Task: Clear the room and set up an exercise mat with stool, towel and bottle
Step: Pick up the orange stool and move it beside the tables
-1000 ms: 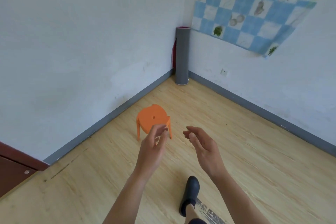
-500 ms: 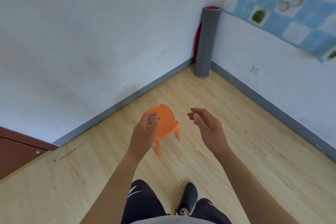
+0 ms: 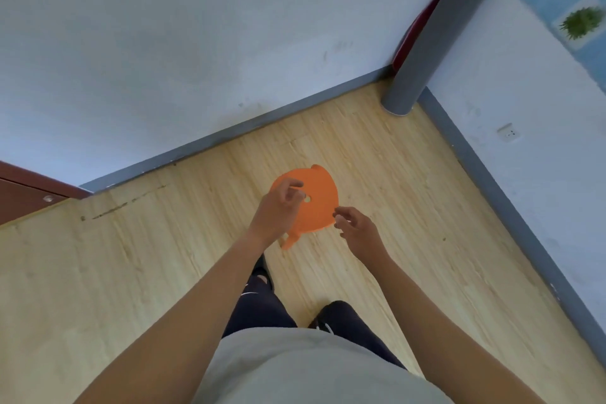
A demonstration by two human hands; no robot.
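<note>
1. the orange stool [image 3: 311, 203] stands on the wooden floor [image 3: 410, 207] near the room's corner. the rolled grey mat [image 3: 433, 33] leans upright in that corner, well apart from the stool.
2. the left hand [image 3: 277, 210] hangs over the seat beside its centre hole. the right hand [image 3: 355, 228] is at the seat's near right rim.
3. the fingers of both hands are loosely curled and spread, gripping nothing i can make out. i cannot tell whether any fingertip touches the plastic.
4. the step in hand looks like taking hold of the stool to lift it away.
5. to do it well, set the hands on opposite rims, thumbs on top and fingers hooked under the edge, so the seat rides level.
6. close firmly before lifting, since smooth plastic may slip from a light pinch.
7. raise it straight up so the legs clear the floor without scraping, then carry it close to the body.
</note>
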